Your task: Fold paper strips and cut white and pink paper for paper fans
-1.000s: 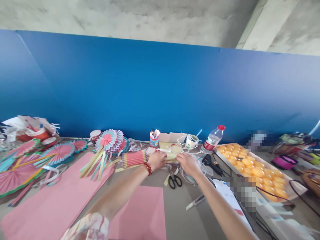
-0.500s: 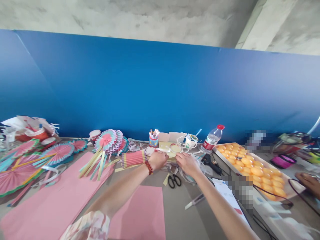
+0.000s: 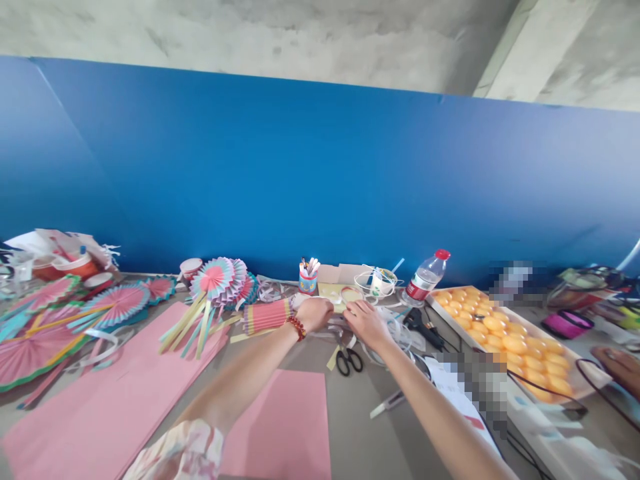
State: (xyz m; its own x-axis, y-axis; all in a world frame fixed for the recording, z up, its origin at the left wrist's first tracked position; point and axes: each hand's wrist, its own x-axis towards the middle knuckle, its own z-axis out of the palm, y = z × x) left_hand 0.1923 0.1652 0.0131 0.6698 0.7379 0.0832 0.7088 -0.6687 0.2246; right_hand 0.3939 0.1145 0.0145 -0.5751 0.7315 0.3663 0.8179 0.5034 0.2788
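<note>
My left hand (image 3: 316, 315), with a red bead bracelet on the wrist, is closed over the clutter at mid-table. Close by on the right, my right hand (image 3: 367, 324) has its fingers bent down and together. Pale paper strips lie under and between the hands; what the fingertips hold is hidden. Left of my left hand lies a pleated pink paper piece (image 3: 267, 316) with yellow edges. Black-handled scissors (image 3: 349, 362) rest just below the hands. A coil of clear strip (image 3: 397, 331) sits beside my right hand.
Pink paper sheets (image 3: 95, 400) and folded paper fans (image 3: 217, 277) cover the left side. Behind the hands stand a pen cup (image 3: 308, 283) and a bottle (image 3: 424, 280). To the right are a black glue gun (image 3: 421, 327), cables and a tray of orange balls (image 3: 515, 341).
My right hand has moved slightly left, closer to my left hand, and its fingers are more bent. My left hand has shifted a little left. The things on the table stay put.
</note>
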